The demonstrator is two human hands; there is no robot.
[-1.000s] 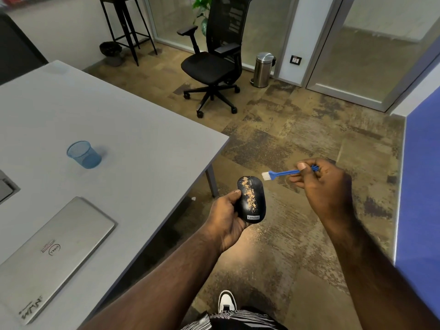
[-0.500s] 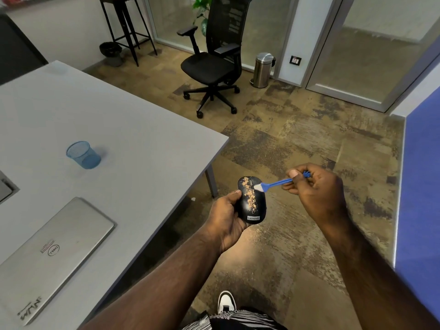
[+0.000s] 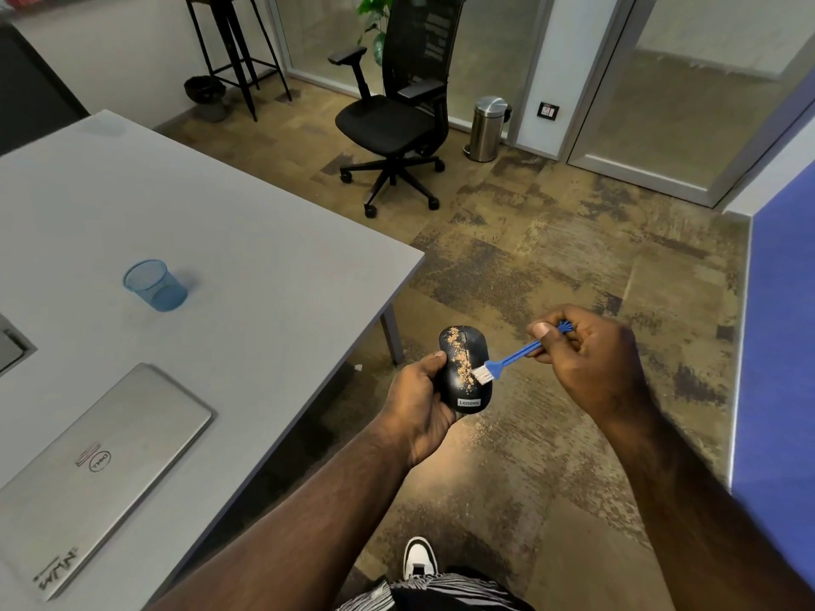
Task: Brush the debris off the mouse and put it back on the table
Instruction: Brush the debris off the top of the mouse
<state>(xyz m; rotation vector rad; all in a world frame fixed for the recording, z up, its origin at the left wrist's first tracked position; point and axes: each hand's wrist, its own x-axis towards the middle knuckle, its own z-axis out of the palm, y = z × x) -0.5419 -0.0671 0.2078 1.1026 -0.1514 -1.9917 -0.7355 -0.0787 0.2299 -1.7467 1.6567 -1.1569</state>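
A black mouse [image 3: 468, 350] with a streak of tan debris down its middle is held over the floor, just right of the table's corner. My left hand [image 3: 421, 405] grips it from the left and underneath. My right hand [image 3: 586, 355] pinches the handle of a small blue brush [image 3: 511, 357]. The brush's white bristles touch the lower right part of the mouse's back, at the end of the debris streak. The grey table [image 3: 264, 275] lies to the left.
On the table sit a blue mesh cup [image 3: 154, 286] and a closed silver laptop [image 3: 97, 469]. A black office chair [image 3: 397, 121] and a steel bin [image 3: 487, 127] stand farther off on the carpet. A blue partition [image 3: 780, 346] runs along the right.
My right hand has brought the brush from clear of the mouse down onto it, then swept the bristles along the mouse's back toward me. The left hand has kept the mouse still.
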